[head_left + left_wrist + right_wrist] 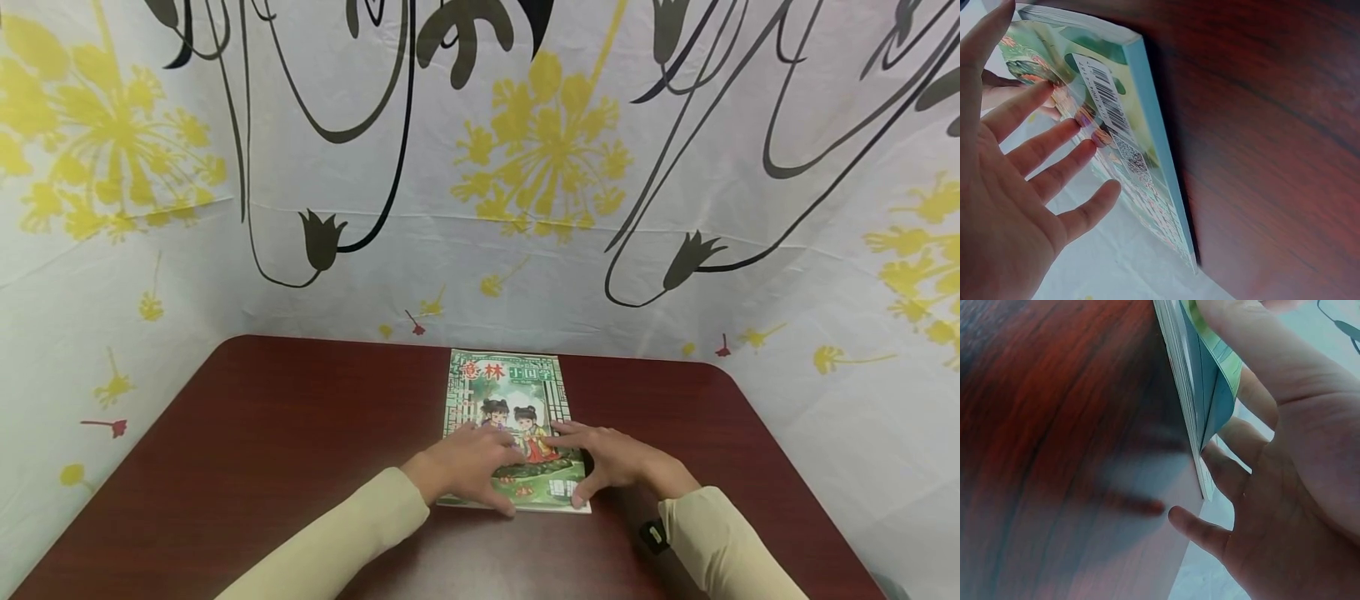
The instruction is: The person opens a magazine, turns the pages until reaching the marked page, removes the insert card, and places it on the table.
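A thick magazine [529, 492] lies flat on the table, its green cover showing two drawn children and large characters. My left hand [472, 464] spreads over the lower left of the cover; in the left wrist view its extended fingers [1060, 175] touch the cover beside a printed barcode [1104, 94]. At the right edge is my right hand [615, 457], its thumb by the lower right corner and its fingers reaching over the cover. In the right wrist view, the front cover [1216, 394] bows slightly up from the page block [1179, 375] near these fingers.
The dark red wooden table [300, 417] has rounded far corners. A pale cloth [375, 292] printed with yellow flowers and grey plant shapes hangs behind it and at both sides. A black device [654, 536] is strapped at the right wrist.
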The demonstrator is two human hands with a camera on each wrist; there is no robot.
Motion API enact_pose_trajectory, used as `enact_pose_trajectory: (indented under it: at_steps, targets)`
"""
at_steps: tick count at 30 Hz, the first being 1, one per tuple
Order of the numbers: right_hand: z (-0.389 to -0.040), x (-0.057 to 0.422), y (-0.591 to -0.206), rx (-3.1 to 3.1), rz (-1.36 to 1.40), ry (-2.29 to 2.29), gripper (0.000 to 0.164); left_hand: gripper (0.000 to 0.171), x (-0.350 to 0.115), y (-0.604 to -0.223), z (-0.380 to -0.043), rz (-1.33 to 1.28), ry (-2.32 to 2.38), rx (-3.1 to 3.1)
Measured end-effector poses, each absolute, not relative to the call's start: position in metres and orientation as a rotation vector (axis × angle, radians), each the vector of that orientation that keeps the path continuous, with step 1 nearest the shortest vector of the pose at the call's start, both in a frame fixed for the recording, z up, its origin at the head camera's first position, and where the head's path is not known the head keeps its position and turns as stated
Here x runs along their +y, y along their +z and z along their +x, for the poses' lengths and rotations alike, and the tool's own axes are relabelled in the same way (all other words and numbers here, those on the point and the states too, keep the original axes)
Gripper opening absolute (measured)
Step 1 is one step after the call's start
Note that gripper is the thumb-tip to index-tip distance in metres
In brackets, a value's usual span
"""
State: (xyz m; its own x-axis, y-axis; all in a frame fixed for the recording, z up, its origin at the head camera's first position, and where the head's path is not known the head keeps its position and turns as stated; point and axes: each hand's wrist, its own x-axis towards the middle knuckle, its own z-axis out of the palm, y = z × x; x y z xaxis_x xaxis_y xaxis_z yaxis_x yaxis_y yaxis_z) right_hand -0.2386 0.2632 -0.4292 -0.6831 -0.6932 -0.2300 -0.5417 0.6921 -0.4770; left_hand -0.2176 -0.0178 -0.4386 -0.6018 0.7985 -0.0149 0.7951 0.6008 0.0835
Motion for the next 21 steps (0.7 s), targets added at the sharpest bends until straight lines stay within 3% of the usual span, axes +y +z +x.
enact_pose_trajectory:
  at_steps: [21]
  targets:
    - [-0.2365, 0.2655, -0.4309, 2.515, -0.953, -0.577, 0.099, 0.071, -0.0243, -0.4368, -0.2234, 1.427, 0.095, 2.719]
